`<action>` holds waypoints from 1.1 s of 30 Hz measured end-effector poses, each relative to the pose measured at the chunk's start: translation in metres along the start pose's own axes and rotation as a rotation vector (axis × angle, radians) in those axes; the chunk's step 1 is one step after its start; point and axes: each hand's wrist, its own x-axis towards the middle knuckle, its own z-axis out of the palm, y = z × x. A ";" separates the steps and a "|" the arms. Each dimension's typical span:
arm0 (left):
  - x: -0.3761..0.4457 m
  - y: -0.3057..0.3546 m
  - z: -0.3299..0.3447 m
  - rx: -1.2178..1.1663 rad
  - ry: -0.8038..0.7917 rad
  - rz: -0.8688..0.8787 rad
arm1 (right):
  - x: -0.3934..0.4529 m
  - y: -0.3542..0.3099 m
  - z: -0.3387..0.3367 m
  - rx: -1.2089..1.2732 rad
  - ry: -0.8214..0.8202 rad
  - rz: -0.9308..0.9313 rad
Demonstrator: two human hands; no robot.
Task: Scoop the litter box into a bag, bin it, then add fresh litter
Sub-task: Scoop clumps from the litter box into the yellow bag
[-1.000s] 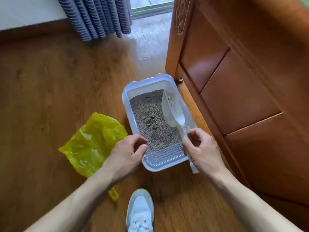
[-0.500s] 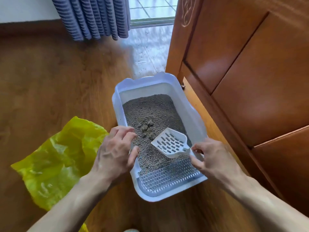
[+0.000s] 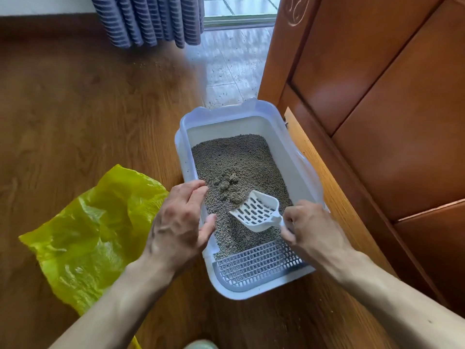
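Over the litter box point(image 3: 299, 157), right hand point(image 3: 310, 227) fingers gripping scoop point(image 3: 256, 212), left hand point(image 3: 180, 222) clasping rim

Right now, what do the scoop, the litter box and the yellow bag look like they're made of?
Scoop: white rigid plastic, apparently moulded, with neat slots and a slight sheen.
Litter box: pale bluish plastic, smooth, with rounded moulded rim and a grey grid.
Yellow bag: thin plastic film, probably; it lies crinkled with glossy highlights.

Cabinet point(image 3: 377, 122) crowds litter box point(image 3: 297, 157) right side.
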 end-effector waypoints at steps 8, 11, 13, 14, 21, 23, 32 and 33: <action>-0.006 0.000 0.004 -0.072 0.041 -0.030 | 0.017 -0.022 0.013 0.056 0.043 -0.039; -0.007 0.001 0.004 -0.072 0.046 -0.037 | 0.030 -0.033 0.020 0.040 0.105 -0.049; -0.008 0.001 0.004 -0.079 0.052 -0.043 | 0.038 -0.040 0.024 0.030 0.143 -0.045; -0.008 0.001 0.005 -0.082 0.052 -0.046 | 0.042 -0.044 0.026 0.032 0.159 -0.047; -0.008 0.002 0.005 -0.082 0.049 -0.044 | 0.058 -0.055 0.040 0.109 0.202 -0.052; -0.008 0.001 0.005 -0.085 0.047 -0.043 | 0.054 -0.054 0.045 0.136 0.210 -0.062; -0.009 0.001 0.009 -0.081 0.059 -0.038 | 0.016 -0.010 0.038 0.104 0.223 -0.129; -0.009 0.001 0.010 -0.079 0.065 -0.038 | 0.011 -0.003 0.033 0.098 0.229 -0.120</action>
